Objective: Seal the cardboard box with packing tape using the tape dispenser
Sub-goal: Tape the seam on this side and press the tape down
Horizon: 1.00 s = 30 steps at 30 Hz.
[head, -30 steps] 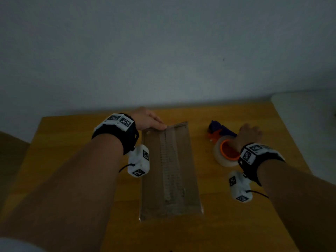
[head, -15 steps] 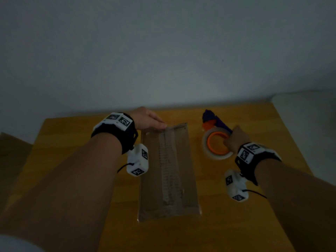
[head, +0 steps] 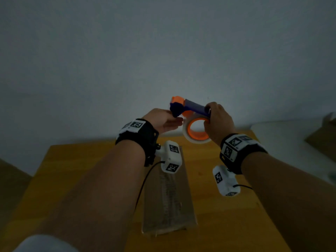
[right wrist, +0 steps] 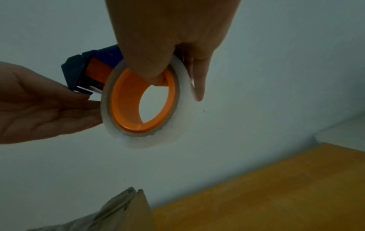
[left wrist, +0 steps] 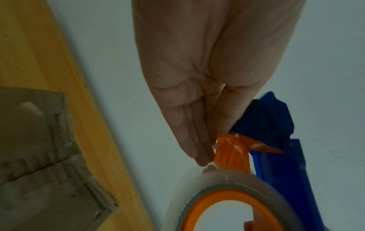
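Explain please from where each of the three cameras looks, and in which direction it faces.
Head: on the person's head, facing forward and down at the table; shows both forearms, left hand and right hand.
Left wrist: looks along the left hand's fingers at the tape dispenser.
Right wrist: looks along the right hand, which grips the tape roll.
Shared: every view shows the dispenser and the cardboard box.
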{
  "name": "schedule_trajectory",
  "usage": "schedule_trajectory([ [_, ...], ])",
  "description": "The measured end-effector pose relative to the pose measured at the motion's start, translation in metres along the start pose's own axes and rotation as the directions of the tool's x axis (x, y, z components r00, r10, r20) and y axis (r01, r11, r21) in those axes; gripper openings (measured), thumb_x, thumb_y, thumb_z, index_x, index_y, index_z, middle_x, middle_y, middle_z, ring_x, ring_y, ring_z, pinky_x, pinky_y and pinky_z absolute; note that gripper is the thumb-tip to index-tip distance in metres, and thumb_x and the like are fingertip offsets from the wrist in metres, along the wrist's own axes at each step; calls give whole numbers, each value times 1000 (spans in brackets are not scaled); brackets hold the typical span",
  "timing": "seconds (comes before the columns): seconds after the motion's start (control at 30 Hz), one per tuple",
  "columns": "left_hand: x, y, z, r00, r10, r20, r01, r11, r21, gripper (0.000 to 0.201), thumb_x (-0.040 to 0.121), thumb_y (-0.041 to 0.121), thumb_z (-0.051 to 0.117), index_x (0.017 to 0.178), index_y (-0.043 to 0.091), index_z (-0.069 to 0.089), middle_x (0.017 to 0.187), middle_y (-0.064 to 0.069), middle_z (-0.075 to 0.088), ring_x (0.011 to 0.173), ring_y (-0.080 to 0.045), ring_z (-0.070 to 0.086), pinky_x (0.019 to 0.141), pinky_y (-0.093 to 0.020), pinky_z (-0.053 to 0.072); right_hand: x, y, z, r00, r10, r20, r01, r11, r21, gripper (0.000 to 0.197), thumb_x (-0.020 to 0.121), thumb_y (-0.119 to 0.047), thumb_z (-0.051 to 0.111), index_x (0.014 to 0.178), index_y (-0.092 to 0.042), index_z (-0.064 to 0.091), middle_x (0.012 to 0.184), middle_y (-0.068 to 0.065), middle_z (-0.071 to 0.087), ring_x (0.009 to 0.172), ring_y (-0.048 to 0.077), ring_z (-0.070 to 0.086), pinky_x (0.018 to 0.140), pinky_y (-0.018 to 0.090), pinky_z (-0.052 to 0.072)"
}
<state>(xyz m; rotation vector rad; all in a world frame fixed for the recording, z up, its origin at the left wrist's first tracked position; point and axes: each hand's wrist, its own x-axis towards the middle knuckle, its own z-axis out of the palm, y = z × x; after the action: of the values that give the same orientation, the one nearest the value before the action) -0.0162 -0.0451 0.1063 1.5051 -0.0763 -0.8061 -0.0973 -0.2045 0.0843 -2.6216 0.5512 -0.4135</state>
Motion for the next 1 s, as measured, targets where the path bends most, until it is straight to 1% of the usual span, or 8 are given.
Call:
schedule_trajectory([
  [0.13, -8, 4, -5, 999, 43, -8, -44, 994, -101, 37, 92, -9, 44, 129, -10, 48, 92, -13, 64, 83, -20, 63, 90, -31, 48, -2, -9, -6, 999, -38, -31, 38, 999, -19, 34, 85, -1, 51, 118, -7, 47, 116, 15, 54, 98, 33, 56, 78, 36, 44],
  [0.27, -16, 5, -11, 999, 14, -43, -28, 938, -346, 33, 97, -5, 37, 128, -12, 46, 102, -22, 61, 97, -31, 63, 90, -33, 46, -4, -14, -8, 995, -92, -31, 92, 996, -17, 35, 84, -1, 53, 118, -7, 48, 113, 13, 54, 96, 31, 56, 77, 34, 45],
  [0.33, -19, 7, -14, 999, 2, -48, -23, 901, -434, 28, 96, -4, 39, 122, -10, 49, 95, -22, 61, 86, -29, 63, 89, -34, 48, -5, -17, -8, 992, -126, -27, 125, 992, -30, 35, 83, 0, 54, 116, -8, 48, 111, 12, 54, 95, 30, 56, 77, 34, 45],
  [0.4, -20, 8, -17, 999, -13, -45, -9, 896, -443, 25, 95, -5, 39, 117, -8, 51, 91, -20, 62, 81, -25, 62, 83, -33, 54, -6, -19, -8, 988, -151, -32, 150, 988, -35, 35, 82, 1, 54, 115, -9, 49, 110, 11, 54, 94, 28, 55, 77, 33, 45],
  [0.5, -22, 9, -21, 999, -30, -36, 12, 910, -415, 29, 95, -3, 41, 123, -7, 51, 92, -18, 63, 80, -23, 63, 62, -27, 59, -5, -22, -8, 983, -176, -47, 174, 984, -34, 36, 81, 2, 53, 115, -10, 50, 110, 11, 53, 95, 27, 54, 77, 33, 45],
  [0.73, -22, 6, -30, 999, -48, 6, 45, 891, -451, 47, 97, 34, 47, 122, -6, 53, 102, -19, 66, 86, -24, 66, 62, -26, 61, -2, -25, -9, 979, -197, -50, 194, 980, -46, 35, 82, 1, 53, 115, -10, 49, 108, 10, 54, 93, 26, 54, 78, 35, 49],
  [0.87, -23, 3, -32, 998, -66, 10, 63, 883, -464, 36, 99, 7, 41, 131, -8, 47, 99, -19, 65, 81, -23, 67, 56, -25, 60, -4, -28, -7, 982, -185, -43, 182, 982, -49, 36, 83, 1, 52, 118, -9, 49, 110, 11, 54, 96, 26, 54, 78, 33, 47],
  [1.0, -25, 2, -34, 998, -68, -5, 60, 911, -409, 32, 97, 8, 47, 125, -7, 53, 94, -19, 67, 59, -20, 73, 52, -24, 59, -3, -29, -7, 979, -202, -16, 200, 977, -77, 37, 84, 0, 52, 120, -10, 49, 111, 9, 53, 98, 24, 53, 76, 28, 43],
])
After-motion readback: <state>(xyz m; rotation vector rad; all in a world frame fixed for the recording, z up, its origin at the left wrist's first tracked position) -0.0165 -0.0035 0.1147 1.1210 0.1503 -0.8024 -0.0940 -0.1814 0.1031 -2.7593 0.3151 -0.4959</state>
